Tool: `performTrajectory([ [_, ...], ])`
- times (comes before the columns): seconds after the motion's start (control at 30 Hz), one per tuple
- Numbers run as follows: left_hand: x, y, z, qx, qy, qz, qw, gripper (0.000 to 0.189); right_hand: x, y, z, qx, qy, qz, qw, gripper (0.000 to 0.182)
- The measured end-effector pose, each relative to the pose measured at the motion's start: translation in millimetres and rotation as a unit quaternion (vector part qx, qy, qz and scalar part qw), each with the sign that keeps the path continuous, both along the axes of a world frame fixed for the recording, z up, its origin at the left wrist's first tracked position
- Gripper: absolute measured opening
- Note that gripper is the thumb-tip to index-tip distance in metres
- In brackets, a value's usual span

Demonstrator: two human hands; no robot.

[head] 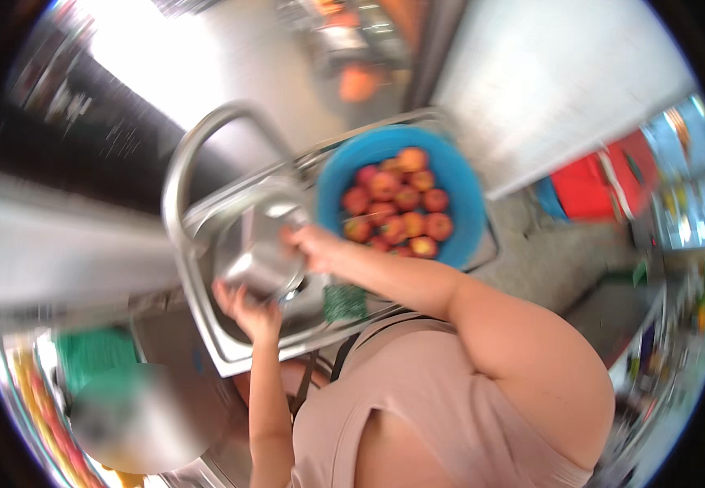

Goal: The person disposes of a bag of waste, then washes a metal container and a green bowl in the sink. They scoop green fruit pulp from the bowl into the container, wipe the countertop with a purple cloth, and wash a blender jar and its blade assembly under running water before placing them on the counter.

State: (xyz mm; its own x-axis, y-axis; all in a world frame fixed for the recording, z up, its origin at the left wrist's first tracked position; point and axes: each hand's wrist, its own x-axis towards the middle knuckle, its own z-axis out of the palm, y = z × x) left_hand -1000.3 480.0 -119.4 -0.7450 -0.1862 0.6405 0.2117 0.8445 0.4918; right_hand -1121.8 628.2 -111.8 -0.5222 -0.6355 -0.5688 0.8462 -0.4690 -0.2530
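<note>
A shiny metal container [261, 253], blurred by motion, is tilted over the basin of a stainless steel sink [206, 329]. My left hand [252, 311] grips its lower side, and my right hand [319, 244] has hold of the opposite side near the rim. The thick curved metal faucet [175, 177] arches at the sink's far left. Beside the container, to the right, a blue plastic basin [471, 201] holds several red and yellow apples or similar round fruits [395, 201]. A green scouring pad or mesh [345, 303] lies at the sink's near edge, close to my right forearm.
Beyond the sink, an orange round object [357, 83] sits among blurred items. A pale panel or wall [560, 79] rises at the upper right, with a red object [602, 183] below it. Green material [96, 354] is at the lower left.
</note>
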Motion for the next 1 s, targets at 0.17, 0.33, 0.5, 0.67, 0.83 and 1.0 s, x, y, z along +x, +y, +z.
performTrajectory([
  [0.17, 29.0, 11.9, -3.2, -0.019, 0.001, -0.054, 0.998, 0.080, -10.1, 17.2, -4.8, 0.305, 0.296, -0.038, 0.904, 0.040],
  [0.33, 21.8, 25.5, 7.7, 0.044, -0.030, -0.060, 0.997, 0.062, 2.5, 75.9, 4.7, 0.240, 0.298, -0.088, 0.920, 0.032],
  [0.5, -11.2, 72.1, 43.0, 0.123, 0.044, -0.157, 0.979, 0.057, 12.5, 83.1, -19.2, 0.254, 0.264, -0.210, 0.907, 0.027],
  [0.67, -20.7, 145.7, 94.5, -0.023, 0.165, -0.256, 0.952, 0.041, 25.2, 120.0, -15.4, 0.412, 0.326, -0.176, 0.833, 0.037],
  [0.83, 3.3, 274.9, 129.2, 0.130, -0.008, -0.182, 0.975, 0.038, 35.0, 212.8, -13.1, 0.426, 0.290, -0.283, 0.809, 0.041],
  [1.0, 29.3, 436.5, 118.0, -0.009, 0.272, -0.425, 0.863, 0.037, 71.2, 352.5, -8.1, 0.457, 0.189, -0.310, 0.812, 0.042],
])
